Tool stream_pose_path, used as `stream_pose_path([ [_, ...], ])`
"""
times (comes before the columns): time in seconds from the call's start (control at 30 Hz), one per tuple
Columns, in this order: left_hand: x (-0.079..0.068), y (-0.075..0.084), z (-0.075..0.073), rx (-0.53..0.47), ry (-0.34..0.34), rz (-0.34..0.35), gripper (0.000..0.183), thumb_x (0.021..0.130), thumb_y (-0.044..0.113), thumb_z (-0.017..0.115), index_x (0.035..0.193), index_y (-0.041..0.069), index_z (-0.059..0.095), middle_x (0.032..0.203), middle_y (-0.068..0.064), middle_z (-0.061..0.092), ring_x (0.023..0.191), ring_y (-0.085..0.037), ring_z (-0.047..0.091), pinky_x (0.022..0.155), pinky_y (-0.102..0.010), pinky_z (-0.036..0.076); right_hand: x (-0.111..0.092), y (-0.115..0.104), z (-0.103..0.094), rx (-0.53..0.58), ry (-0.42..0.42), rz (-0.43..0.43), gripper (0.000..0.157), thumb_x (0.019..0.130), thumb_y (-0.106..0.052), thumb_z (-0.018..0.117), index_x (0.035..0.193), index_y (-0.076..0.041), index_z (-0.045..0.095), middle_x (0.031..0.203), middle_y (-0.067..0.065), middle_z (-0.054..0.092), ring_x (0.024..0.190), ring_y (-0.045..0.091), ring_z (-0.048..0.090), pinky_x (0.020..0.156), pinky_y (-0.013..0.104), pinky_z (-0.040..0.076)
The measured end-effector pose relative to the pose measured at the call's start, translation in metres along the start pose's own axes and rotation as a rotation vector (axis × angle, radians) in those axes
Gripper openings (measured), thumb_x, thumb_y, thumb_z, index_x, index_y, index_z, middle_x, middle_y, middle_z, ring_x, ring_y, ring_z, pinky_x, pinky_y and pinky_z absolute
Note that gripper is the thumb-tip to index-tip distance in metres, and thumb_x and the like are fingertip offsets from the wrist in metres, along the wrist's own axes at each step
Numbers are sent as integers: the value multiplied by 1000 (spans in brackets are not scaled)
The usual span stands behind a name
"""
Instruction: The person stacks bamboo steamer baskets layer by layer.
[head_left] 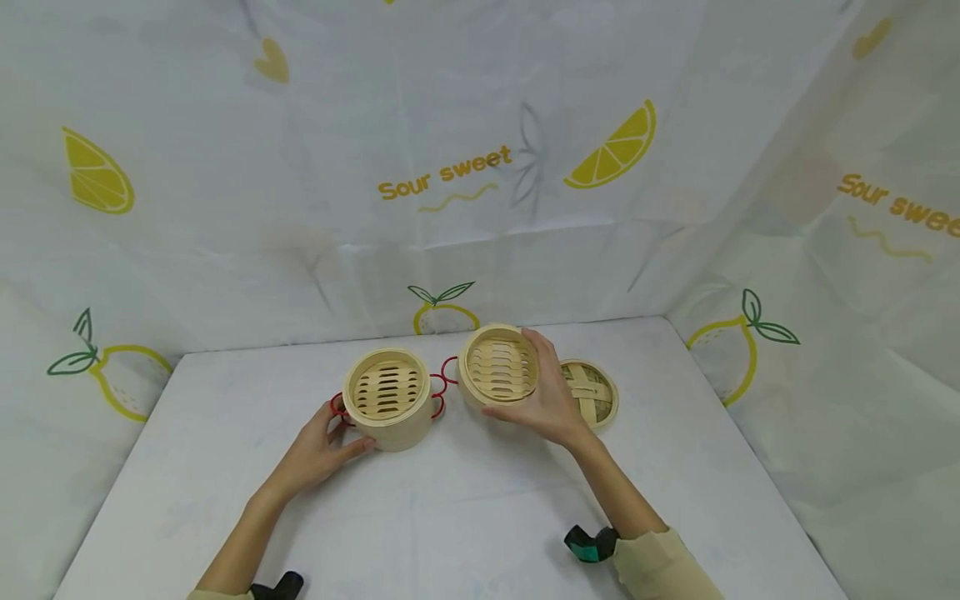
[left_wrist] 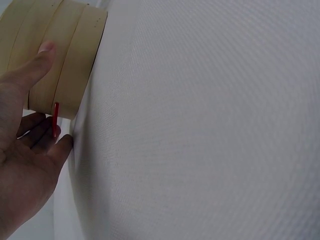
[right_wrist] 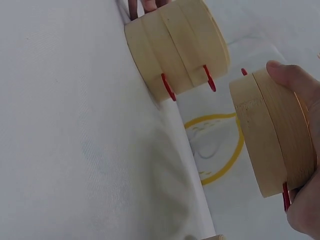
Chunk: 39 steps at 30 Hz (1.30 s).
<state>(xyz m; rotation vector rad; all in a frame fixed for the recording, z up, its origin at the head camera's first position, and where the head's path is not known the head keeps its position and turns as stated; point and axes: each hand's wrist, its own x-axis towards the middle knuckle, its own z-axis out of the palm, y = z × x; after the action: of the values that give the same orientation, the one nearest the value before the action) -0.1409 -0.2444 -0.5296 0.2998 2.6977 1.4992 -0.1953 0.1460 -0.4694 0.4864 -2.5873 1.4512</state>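
On the white table stands a stack of round bamboo steamer baskets (head_left: 388,412) with slatted floors and red loop handles. My left hand (head_left: 318,454) holds the stack at its left side. In the left wrist view the thumb lies along the wall, and the other fingers curl near a red handle (left_wrist: 55,120). My right hand (head_left: 551,408) grips another steamer basket (right_wrist: 267,135) by its right side, thumb in front and fingers behind. This basket is raised off the table and tilted, right of the stack. A woven bamboo lid (head_left: 600,398) lies on the table, partly hidden behind the right hand.
A white fabric backdrop (head_left: 450,250) with lemon prints rises behind the table (head_left: 465,533) and along its sides. Black straps (head_left: 592,543) sit at both wrists, near the sleeve cuffs.
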Motion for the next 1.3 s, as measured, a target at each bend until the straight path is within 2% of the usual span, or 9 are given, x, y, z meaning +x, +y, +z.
stream_pose_path([
  [0.37, 0, 2, 0, 4, -5, -1, 91, 91, 23, 91, 162, -1, 39, 159, -23, 52, 145, -37, 51, 122, -60, 49, 1, -7, 4, 27, 8, -25, 134, 62, -32, 108, 168, -8, 29, 172, 12, 36, 159, 37, 40, 132, 67, 36],
  [0.6, 1, 1, 0, 6, -3, -2, 91, 91, 24, 91, 162, -1, 39, 158, -23, 53, 145, -37, 51, 122, -60, 49, 3, -14, 6, 65, 14, -28, 134, 62, -29, 107, 169, -11, 29, 172, 12, 35, 158, 37, 40, 132, 67, 35],
  [0.9, 1, 4, -1, 26, -2, -35, 91, 90, 29, 92, 161, 1, 42, 146, -16, 59, 130, -21, 54, 123, -57, 50, 4, -23, 10, 135, 2, -21, 133, 64, -26, 107, 170, -11, 27, 174, 12, 33, 159, 37, 38, 133, 68, 33],
  [1.1, 1, 4, -1, 23, -4, -35, 91, 90, 28, 92, 161, 1, 41, 148, -17, 59, 134, -28, 53, 123, -58, 50, 5, -24, 13, 151, 5, -10, 133, 64, -25, 107, 169, -10, 27, 174, 11, 32, 160, 36, 38, 134, 66, 32],
  [1.3, 1, 4, -1, 21, -4, -33, 91, 90, 28, 91, 161, 1, 41, 148, -18, 58, 135, -29, 53, 123, -59, 49, 6, -27, 16, 182, 2, -24, 132, 66, -24, 106, 170, -15, 26, 175, 10, 31, 160, 35, 38, 135, 65, 32],
])
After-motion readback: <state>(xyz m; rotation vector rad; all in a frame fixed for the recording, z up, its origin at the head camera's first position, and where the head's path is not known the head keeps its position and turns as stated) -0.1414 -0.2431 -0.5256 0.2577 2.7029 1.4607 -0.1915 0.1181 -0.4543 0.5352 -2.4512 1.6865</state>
